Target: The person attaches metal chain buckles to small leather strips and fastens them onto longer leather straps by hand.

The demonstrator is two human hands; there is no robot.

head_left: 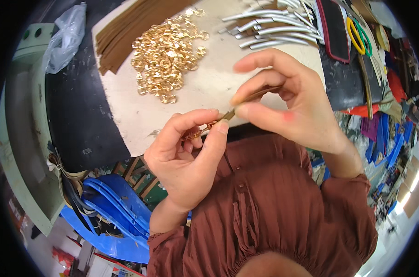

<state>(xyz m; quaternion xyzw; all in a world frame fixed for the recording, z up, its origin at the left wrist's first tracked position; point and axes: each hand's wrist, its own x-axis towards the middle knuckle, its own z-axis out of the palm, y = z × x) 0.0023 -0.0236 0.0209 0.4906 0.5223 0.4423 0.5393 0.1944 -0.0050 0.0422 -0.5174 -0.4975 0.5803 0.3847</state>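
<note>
Brown strip pinched between two bare hands

From where I stand, the narrow brown strip (pixel 261 94) is held up between the hands, in line with the near edge of the pale board (pixel 214 87) and in front of the wearer's dark red blouse (pixel 265 194). The left hand (pixel 184 164) grips its lower end between thumb and forefinger, the other fingers curled beneath. Small gold-coloured links (pixel 191 136) sit among those curled fingers, though the fingers cover too much for me to say how they meet the strip. The right hand (pixel 302 104) pinches the strip farther along, thumb against a fingertip, with another finger raised clear of it.

Beyond the hands, a heap of shiny gold rings (pixel 165 55) covers the board's middle left. Broad brown strips (pixel 131 34) lie stacked beside it, at the far left corner. Silvery curved pieces (pixel 278 30) fan out at the far right. Past the board's right side lies a dark, red-edged device (pixel 334 32); on the left, a clear plastic bag (pixel 66 37) slumps on the black surface (pixel 85 120)
</note>
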